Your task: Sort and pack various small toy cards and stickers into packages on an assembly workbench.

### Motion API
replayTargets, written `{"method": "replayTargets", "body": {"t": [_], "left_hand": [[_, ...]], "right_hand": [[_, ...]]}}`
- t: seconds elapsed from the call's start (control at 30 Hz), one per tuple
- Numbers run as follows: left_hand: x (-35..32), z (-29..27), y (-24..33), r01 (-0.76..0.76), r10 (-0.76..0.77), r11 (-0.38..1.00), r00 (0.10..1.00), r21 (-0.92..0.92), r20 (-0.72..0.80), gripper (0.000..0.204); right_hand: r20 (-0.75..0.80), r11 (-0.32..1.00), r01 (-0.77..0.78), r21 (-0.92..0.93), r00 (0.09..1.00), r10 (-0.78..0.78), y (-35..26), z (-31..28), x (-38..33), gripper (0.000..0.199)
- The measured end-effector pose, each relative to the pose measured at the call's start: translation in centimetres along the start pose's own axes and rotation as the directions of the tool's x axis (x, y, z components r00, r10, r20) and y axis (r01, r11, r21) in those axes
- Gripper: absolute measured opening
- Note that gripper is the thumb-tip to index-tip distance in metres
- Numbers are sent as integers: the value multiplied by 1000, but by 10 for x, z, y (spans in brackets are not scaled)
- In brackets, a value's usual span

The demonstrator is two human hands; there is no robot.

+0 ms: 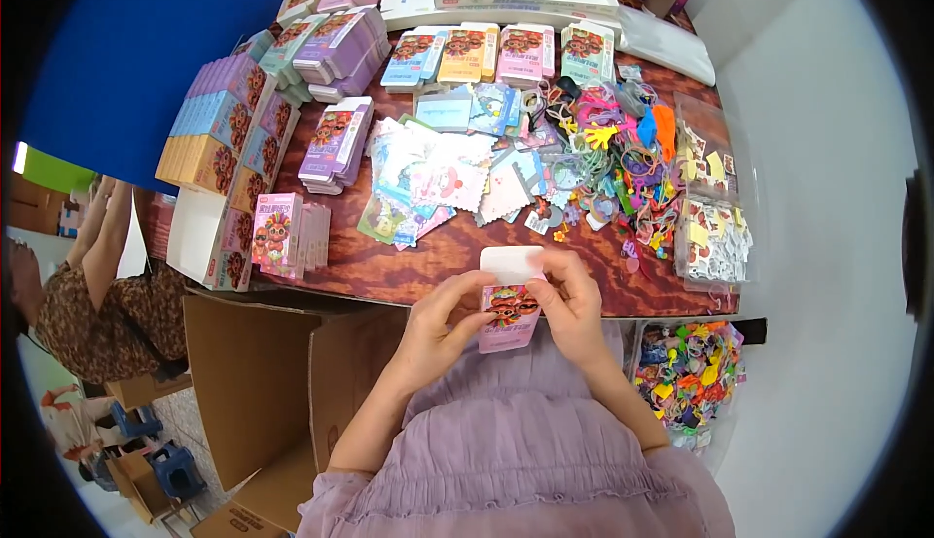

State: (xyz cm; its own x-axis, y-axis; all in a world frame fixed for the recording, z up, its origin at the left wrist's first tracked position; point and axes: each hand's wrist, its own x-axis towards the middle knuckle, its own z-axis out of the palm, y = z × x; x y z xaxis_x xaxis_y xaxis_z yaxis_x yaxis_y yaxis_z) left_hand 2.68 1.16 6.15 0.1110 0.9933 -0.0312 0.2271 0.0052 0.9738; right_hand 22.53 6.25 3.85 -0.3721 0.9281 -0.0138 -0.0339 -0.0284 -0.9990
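Observation:
A small pink card box [510,329] with a printed front is held between my two hands at the table's near edge. Its white top flap [512,263] stands up, unfolded. My left hand [440,326] grips the box's left side, thumb across the front. With its thumb on the upper right corner and its fingers behind the flap, my right hand [569,304] pinches the other side. Just beyond lie a loose pile of printed paper cards [433,176] and a heap of colourful small toys [623,159]. Whether anything is inside the box is hidden.
Pink boxes [279,233], purple boxes [336,146] and a filled display tray [229,134] stand at left. Clear bags of small pieces [715,241] lie at right. An open cardboard carton [253,382] sits below the table at left; a bag of toys [689,373] hangs low right.

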Motion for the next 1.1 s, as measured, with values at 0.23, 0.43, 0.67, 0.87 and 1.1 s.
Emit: {"method": "replayTargets", "body": {"t": [0.23,0.43,0.67,0.87,1.1], "left_hand": [[-6,7,-11,65,-71,982,997,-180,-28,51],[-6,8,-6,101,-96,988,994,-118,50,54],[-10,6,-2,165,-151,962,985,-218,80,62],[-6,7,3,155,-128,971,980,-181,152,67],[-1,6,10,83,-56,983,984,-163,168,65]], "right_hand": [[113,991,137,-3,984,-135,-13,-5,8,12],[-14,993,-109,-50,994,108,-12,-2,6,10],[166,999,-37,-13,985,39,-12,-16,11,9],[163,994,-64,-90,984,78,-9,-21,-7,16],[119,874,333,-354,943,-311,-16,-19,-10,18]]}}
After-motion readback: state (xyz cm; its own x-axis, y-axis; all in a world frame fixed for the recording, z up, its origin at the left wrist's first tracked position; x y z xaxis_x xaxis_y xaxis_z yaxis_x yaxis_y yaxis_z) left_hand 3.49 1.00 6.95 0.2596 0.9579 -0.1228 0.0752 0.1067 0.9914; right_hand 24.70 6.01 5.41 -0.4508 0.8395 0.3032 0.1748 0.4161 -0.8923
